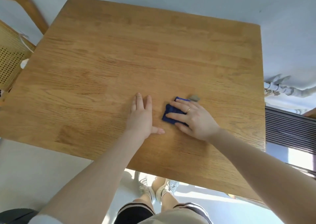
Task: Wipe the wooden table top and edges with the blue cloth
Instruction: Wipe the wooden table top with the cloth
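A square wooden table [119, 61] fills most of the head view. A folded blue cloth [170, 113] lies on its near right part. My right hand [195, 118] presses flat on the cloth with fingers spread over it, hiding its right half. My left hand [142, 116] rests flat on the bare wood just left of the cloth, fingers together, thumb out, holding nothing. A small grey patch [194, 98] shows just beyond the cloth's far corner; I cannot tell whether it belongs to the cloth.
A wooden chair with a woven cane back [10, 59] stands against the table's left edge. A ribbed grille [289, 129] and wrapped pipes [277, 87] sit off the right edge. My legs and shoes [157, 189] show below the near edge.
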Available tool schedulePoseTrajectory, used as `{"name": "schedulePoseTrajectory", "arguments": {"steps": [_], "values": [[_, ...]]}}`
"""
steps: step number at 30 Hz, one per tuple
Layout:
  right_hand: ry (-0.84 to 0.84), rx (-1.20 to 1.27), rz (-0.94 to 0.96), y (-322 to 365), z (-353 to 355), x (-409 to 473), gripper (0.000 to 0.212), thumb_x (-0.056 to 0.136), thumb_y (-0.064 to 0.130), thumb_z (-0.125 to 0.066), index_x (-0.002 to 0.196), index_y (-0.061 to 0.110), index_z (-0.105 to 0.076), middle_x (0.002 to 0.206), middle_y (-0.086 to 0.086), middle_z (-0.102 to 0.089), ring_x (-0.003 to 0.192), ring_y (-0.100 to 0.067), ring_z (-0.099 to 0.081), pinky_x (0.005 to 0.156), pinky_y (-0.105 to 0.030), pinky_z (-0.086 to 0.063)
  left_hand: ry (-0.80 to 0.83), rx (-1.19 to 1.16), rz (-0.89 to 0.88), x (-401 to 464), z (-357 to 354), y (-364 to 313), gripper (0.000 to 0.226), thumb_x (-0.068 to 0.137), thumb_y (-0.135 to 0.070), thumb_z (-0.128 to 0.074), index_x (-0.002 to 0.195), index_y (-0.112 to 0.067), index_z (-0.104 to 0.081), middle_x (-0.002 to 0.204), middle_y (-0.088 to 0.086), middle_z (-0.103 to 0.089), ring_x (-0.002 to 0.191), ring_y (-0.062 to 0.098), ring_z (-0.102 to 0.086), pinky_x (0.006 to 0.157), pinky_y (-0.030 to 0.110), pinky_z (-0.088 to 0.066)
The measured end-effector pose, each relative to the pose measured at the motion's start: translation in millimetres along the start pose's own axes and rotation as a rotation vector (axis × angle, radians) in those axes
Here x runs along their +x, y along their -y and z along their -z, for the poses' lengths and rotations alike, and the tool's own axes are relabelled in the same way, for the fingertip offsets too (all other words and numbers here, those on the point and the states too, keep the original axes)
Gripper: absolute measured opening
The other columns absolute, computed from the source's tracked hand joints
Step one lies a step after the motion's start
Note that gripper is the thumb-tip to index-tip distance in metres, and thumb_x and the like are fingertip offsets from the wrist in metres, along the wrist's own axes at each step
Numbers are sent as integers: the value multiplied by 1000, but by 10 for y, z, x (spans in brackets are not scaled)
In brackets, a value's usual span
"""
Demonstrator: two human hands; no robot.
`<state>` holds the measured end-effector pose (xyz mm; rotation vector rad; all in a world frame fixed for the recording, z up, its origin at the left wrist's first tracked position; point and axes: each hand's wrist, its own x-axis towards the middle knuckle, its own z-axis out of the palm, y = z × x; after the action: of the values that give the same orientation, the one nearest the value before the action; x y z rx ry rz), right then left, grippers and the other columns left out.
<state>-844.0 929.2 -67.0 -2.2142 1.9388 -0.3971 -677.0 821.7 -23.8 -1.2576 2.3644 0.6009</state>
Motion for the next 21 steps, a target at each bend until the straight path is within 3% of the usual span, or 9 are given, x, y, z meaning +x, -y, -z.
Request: {"name": "schedulePoseTrajectory", "arguments": {"steps": [3,6,9,13,17,19,21], "values": [[-121,-46,-271,-431,118,257,37,90,34,-46,123,24,-60,137,-12,-49,125,-37,-45,99,-53,-40,47,37,12,35,17,-18,127,66,-59,-71,147,-14,16,152,17,24,142,31,17,116,42,-3],[-154,-58,-517,-564,170,343,35,92,28,-53,127,23,-56,142,-12,-43,131,-36,-37,104,-51,-34,50,82,8,54,19,-26,130,64,-63,-70,147,-11,16,152,20,21,142,34,15,117,43,-2],[-198,-49,-485,-255,100,206,35,90,31,-52,123,23,-59,139,-13,-47,128,-37,-42,102,-50,-37,41,86,6,41,6,-11,130,63,-65,-70,147,-12,15,153,20,19,142,34,13,118,44,-3],[-126,-1,-352,377,-93,-90,37,90,39,-45,120,26,-61,138,-10,-49,126,-34,-45,102,-47,-36,24,84,0,31,3,-12,129,64,-64,-70,147,-12,14,153,21,18,143,34,12,118,45,-5],[-68,-82,-168,202,-66,-48,37,93,38,-40,122,25,-60,136,-11,-51,125,-33,-48,100,-45,-39,21,111,-17,27,9,-9,127,66,-66,-67,147,-11,14,152,22,18,143,35,10,118,45,-6],[-129,-114,-300,-65,-24,54,37,93,37,-41,123,25,-59,137,-12,-50,125,-35,-47,100,-49,-39,22,121,-21,41,-3,-2,127,67,-66,-66,147,-11,15,152,22,19,143,35,11,117,45,-5],[-235,-115,-559,-265,22,182,35,93,34,-46,125,24,-57,139,-13,-47,127,-37,-43,100,-51,-39,27,117,-31,51,-25,12,128,67,-66,-66,147,-10,16,152,22,20,142,35,12,116,46,-3]]}}
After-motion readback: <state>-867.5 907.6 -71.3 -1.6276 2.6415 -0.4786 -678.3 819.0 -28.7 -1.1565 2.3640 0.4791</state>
